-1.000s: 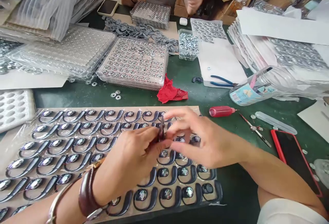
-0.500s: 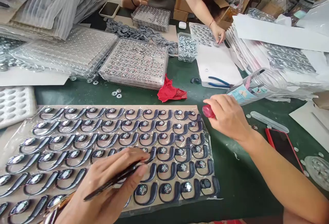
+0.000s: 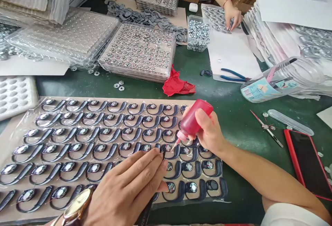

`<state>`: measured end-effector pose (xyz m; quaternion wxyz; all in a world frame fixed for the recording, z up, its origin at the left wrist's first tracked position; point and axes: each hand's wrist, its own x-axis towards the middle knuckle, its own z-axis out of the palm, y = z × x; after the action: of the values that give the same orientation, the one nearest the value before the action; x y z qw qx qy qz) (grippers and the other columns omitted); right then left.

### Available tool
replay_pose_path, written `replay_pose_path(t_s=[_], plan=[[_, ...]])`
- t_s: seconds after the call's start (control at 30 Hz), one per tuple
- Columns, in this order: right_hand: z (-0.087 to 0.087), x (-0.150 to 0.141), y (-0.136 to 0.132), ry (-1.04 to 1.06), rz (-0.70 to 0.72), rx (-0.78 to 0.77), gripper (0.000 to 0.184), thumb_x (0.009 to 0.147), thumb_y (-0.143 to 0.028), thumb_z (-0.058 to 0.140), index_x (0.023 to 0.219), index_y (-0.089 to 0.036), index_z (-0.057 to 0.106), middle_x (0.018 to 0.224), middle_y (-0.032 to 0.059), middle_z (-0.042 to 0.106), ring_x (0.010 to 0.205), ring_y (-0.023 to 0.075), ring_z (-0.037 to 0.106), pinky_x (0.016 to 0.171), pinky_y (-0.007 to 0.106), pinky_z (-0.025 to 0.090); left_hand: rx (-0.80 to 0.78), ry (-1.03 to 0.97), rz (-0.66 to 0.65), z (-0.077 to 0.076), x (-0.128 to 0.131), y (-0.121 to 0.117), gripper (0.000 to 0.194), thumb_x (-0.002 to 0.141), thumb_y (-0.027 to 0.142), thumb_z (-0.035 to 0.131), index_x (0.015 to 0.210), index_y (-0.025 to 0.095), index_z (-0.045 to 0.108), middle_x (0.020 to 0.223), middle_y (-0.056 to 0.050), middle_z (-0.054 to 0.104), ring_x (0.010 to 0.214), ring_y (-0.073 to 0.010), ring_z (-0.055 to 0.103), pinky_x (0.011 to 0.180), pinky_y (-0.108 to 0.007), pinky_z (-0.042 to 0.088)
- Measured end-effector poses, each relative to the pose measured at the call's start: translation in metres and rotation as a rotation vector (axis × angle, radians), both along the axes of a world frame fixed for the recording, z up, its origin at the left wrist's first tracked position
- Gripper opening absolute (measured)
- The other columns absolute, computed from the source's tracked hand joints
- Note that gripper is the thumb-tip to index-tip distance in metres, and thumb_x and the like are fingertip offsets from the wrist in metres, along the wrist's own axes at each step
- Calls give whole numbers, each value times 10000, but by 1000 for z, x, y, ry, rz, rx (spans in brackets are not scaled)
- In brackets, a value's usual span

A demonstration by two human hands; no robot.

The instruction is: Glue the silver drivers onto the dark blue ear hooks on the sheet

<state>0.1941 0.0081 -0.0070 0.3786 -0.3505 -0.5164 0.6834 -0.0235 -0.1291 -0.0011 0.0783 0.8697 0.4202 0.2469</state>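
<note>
My right hand [image 3: 211, 130] is closed around a red squeeze bottle [image 3: 195, 119], tilted nozzle-down. Its thin tip comes close to a round metal disc on one of the dark curved pieces; whether it touches cannot be made out. My left hand [image 3: 132, 181], with a watch [image 3: 77, 203] at the wrist, grips black tweezers [image 3: 145, 212], mostly hidden beneath the palm. Their tip shows by the fingertips, next to the bottle's nozzle. Rows of dark hook-shaped pieces with shiny discs, such as this curved piece [image 3: 178, 192], lie on a film-covered brown board [image 3: 160, 207].
Behind the board are a red cloth [image 3: 177, 84], a stack of clear trays [image 3: 137, 51] and a box of metal washers [image 3: 198, 35]. To the right lie a clear jar [image 3: 282, 80], pliers [image 3: 234, 75] and a red-cased phone [image 3: 307, 160]. A co-worker's hand [image 3: 232, 16] touches grey pieces at the back.
My right hand has brought the bottle left over the board and tipped its nozzle down. My left hand has moved slightly right and turned palm-down, with the tweezers now steeper. The view has shifted.
</note>
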Motion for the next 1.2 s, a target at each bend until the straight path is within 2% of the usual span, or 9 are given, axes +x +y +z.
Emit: replay_pose_path(t_s=[0.1, 0.23, 0.33, 0.5, 0.67, 0.77, 0.93, 1.2], plan=[[3, -2, -7, -13, 42, 34, 208, 793, -353, 770, 809, -194, 636, 602, -25, 671, 465, 117, 632, 407, 200, 494, -3, -28, -19, -4, 1, 0, 320, 1006, 183, 489, 1287, 104, 620, 1291, -49, 675, 1289, -161, 555, 1236, -313, 273], [1, -7, -14, -98, -10, 271, 149, 748, -200, 770, 808, -199, 634, 600, -16, 687, 497, 140, 652, 459, 240, 533, 11, -49, -47, -7, 2, 2, 314, 985, 145, 500, 1263, 87, 635, 1264, -71, 691, 1261, -181, 587, 1220, -328, 328], [-2, -8, -15, -185, -47, 427, 168, 723, -204, 773, 823, -196, 639, 607, -7, 683, 509, 148, 644, 458, 260, 526, -1, -66, -38, -8, 5, 1, 309, 980, 134, 489, 1243, 86, 645, 1251, -83, 697, 1247, -186, 602, 1207, -342, 362], [-2, -8, -14, -273, -30, 544, 170, 750, -272, 765, 835, -190, 643, 617, -2, 676, 512, 143, 625, 479, 279, 533, -32, -98, -8, -11, 10, -6, 310, 983, 167, 504, 1244, 83, 648, 1261, -93, 692, 1264, -213, 591, 1210, -377, 367], [-5, -8, -12, -392, -70, 822, 194, 760, -347, 770, 819, -207, 648, 681, 0, 689, 556, 142, 632, 501, 283, 536, -24, -109, -6, -12, 12, -8, 312, 962, 161, 551, 1242, 67, 651, 1257, -99, 693, 1249, -226, 599, 1219, -377, 345], [-6, -8, -11, -394, -80, 931, 190, 775, -349, 762, 810, -203, 646, 689, 6, 687, 576, 148, 643, 511, 286, 540, -28, -114, -9, -11, 12, -7, 308, 969, 158, 536, 1242, 71, 650, 1263, -96, 691, 1259, -223, 592, 1218, -375, 345], [-4, -8, -10, -392, -74, 918, 143, 795, -324, 741, 804, -217, 647, 671, -9, 690, 569, 150, 648, 502, 290, 543, -40, -101, -12, -9, 11, -6, 305, 974, 169, 531, 1238, 75, 652, 1249, -95, 697, 1248, -213, 599, 1213, -362, 355], [-1, -7, -12, -418, -52, 695, 161, 837, -340, 716, 825, -192, 655, 609, -10, 693, 516, 132, 621, 513, 285, 534, -53, -120, -18, -5, 10, -2, 281, 984, 166, 515, 1202, 78, 668, 1254, -77, 695, 1245, -201, 592, 1219, -344, 331]])
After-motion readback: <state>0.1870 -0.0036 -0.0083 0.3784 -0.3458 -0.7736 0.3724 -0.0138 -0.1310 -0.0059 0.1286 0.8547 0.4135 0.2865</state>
